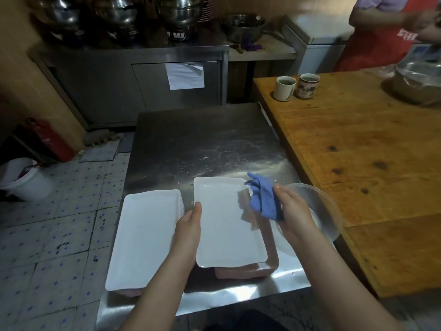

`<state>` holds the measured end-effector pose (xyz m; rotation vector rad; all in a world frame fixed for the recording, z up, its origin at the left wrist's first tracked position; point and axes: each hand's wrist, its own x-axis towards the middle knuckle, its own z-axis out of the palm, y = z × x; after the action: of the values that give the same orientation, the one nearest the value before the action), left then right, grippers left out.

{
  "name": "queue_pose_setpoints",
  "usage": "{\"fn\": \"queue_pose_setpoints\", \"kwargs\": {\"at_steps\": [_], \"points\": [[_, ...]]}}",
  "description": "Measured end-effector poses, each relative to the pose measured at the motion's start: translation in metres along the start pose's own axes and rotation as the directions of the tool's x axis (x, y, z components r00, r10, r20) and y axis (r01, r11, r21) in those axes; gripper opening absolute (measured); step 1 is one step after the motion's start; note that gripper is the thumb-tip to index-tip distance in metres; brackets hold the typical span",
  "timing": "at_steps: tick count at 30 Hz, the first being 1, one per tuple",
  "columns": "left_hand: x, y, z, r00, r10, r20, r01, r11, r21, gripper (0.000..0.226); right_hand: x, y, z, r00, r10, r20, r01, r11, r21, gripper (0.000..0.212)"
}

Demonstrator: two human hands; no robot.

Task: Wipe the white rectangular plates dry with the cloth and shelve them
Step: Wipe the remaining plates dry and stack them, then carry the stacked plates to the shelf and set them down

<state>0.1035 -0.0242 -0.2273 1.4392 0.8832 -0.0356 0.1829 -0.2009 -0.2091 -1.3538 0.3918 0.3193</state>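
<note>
A white rectangular plate (224, 225) is held over a pinkish stack on the steel table (202, 149). My left hand (189, 223) grips its left edge, thumb on the rim. My right hand (292, 209) holds a bunched blue cloth (262, 199) at the plate's far right corner. A second stack of white rectangular plates (143, 237) lies at the table's left front, beside my left forearm.
A clear bowl (322, 211) sits just right of my right hand. The wooden table (358, 163) on the right carries two mugs (296, 87) and a covered bowl. A person in a red apron (377, 39) stands at the back right. Water drops dot the steel.
</note>
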Motion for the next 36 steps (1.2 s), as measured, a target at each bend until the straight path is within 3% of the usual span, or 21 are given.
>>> {"fn": "queue_pose_setpoints", "kwargs": {"at_steps": [9,16,24,32,36], "points": [[0.008,-0.016,0.007,0.998,0.055,0.028,-0.058,0.992,0.110,0.031,0.008,0.008,-0.008,1.000,0.000,-0.015,0.001,1.000,0.013,0.025],[0.021,-0.018,0.022,0.969,0.246,-0.035,-0.203,0.865,0.459,0.048,0.012,0.013,-0.010,0.999,0.003,-0.052,-0.002,1.000,0.011,0.035],[0.042,-0.040,0.028,0.960,0.279,0.001,-0.239,0.821,0.519,0.043,0.012,0.016,-0.013,0.999,0.001,-0.048,0.003,0.996,0.089,0.039],[0.046,-0.044,0.029,0.962,0.268,0.054,-0.255,0.811,0.526,0.023,0.014,0.018,-0.020,0.998,0.030,-0.060,-0.024,0.994,0.104,0.049],[0.046,-0.035,0.026,0.965,0.261,0.003,-0.235,0.864,0.446,0.028,0.016,0.014,-0.025,0.997,0.059,-0.042,-0.055,0.995,0.085,0.017]]}}
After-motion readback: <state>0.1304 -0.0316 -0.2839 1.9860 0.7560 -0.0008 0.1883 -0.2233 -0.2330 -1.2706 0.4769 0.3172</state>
